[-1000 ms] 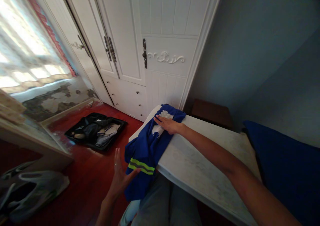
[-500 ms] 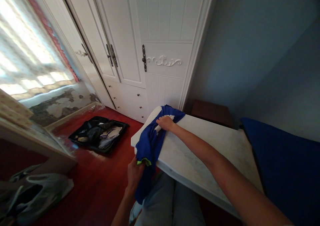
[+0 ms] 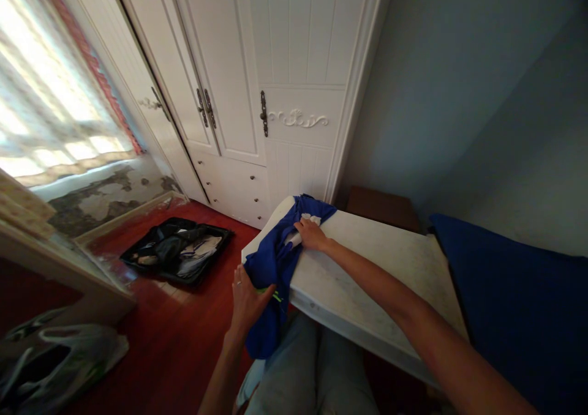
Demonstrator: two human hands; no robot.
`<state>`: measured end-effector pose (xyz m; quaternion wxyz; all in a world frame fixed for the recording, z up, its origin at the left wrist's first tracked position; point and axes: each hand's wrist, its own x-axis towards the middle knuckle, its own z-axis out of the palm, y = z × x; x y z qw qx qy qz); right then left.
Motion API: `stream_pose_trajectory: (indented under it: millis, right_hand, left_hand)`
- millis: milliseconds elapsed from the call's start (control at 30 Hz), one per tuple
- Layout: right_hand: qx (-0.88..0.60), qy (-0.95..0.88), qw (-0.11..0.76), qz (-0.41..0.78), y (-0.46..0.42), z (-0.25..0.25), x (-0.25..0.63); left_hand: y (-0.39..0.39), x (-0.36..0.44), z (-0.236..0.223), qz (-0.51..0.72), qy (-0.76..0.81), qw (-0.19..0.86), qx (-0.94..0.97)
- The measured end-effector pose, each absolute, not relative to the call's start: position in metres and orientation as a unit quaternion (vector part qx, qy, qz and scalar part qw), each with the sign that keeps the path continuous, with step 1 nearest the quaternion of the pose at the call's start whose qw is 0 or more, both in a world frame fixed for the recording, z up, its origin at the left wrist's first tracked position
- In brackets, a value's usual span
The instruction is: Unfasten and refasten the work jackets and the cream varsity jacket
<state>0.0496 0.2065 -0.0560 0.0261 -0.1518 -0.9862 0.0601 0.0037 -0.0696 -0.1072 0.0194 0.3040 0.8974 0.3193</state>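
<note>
A blue garment [image 3: 271, 253] with white patches and bright green trim lies across the near-left end of a pale marble-look tabletop [image 3: 367, 268]. Part of it hangs over the front edge beside my legs. My right hand [image 3: 313, 234] is closed on the garment around its white part, fingers pinched into the cloth. At the hanging side, my left hand [image 3: 250, 297] rests against the blue cloth by the green trim, thumb spread away from the fingers. Some left fingertips are hidden behind the fabric.
An open black suitcase [image 3: 177, 250] with clothes lies on the red floor left of the table. White wardrobe doors [image 3: 234, 60] stand ahead. A brown box-like piece [image 3: 381, 208] sits behind the table, a blue panel [image 3: 519, 292] at right, a plastic bag [image 3: 82, 354] lower left.
My left hand has risen a little along the garment and gone from gripping the green-trimmed edge to spread fingers. My right hand has shifted slightly toward me on the cloth.
</note>
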Motion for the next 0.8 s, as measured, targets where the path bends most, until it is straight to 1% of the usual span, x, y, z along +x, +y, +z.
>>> stream_pose_trajectory:
  millis: [67,100,133,233,300,367,433,533,600,733,800]
  right_hand:
    - [-0.139,-0.986,0.004,0.094,0.213,-0.053,0.051]
    - [-0.136,-0.984,-0.008,0.112,0.217,-0.051,0.052]
    - [-0.135,-0.982,-0.020,0.131,0.222,-0.049,0.051]
    - [-0.150,-0.970,-0.049,0.184,0.238,-0.040,0.047]
    - [-0.179,-0.959,-0.059,0.212,0.247,-0.033,0.042]
    - [-0.229,-0.945,-0.048,0.226,0.254,-0.028,0.034]
    - [-0.293,-0.930,-0.012,0.222,0.258,-0.026,0.022]
    - [-0.385,-0.898,0.044,0.208,0.265,-0.024,0.001]
    - [-0.441,-0.871,0.046,0.214,0.271,-0.025,-0.014]
    - [-0.541,-0.803,0.020,0.249,0.282,-0.030,-0.043]
    - [-0.575,-0.775,0.027,0.261,0.283,-0.036,-0.055]
  left_hand:
    - [-0.060,0.002,-0.095,0.336,0.889,-0.024,0.310]
    - [-0.053,0.001,-0.088,0.335,0.884,-0.027,0.326]
    - [-0.046,-0.002,-0.081,0.329,0.877,-0.012,0.349]
    - [-0.022,-0.009,-0.061,0.282,0.865,0.087,0.406]
    - [-0.007,-0.011,-0.055,0.237,0.873,0.114,0.411]
    - [0.004,-0.009,-0.057,0.189,0.888,0.093,0.410]
    - [0.010,-0.003,-0.066,0.156,0.895,0.056,0.415]
    - [0.010,0.007,-0.080,0.155,0.898,-0.004,0.412]
    - [0.008,0.011,-0.087,0.164,0.898,-0.036,0.407]
    - [0.005,0.012,-0.093,0.169,0.898,-0.074,0.398]
    - [0.005,0.011,-0.096,0.173,0.895,-0.093,0.399]
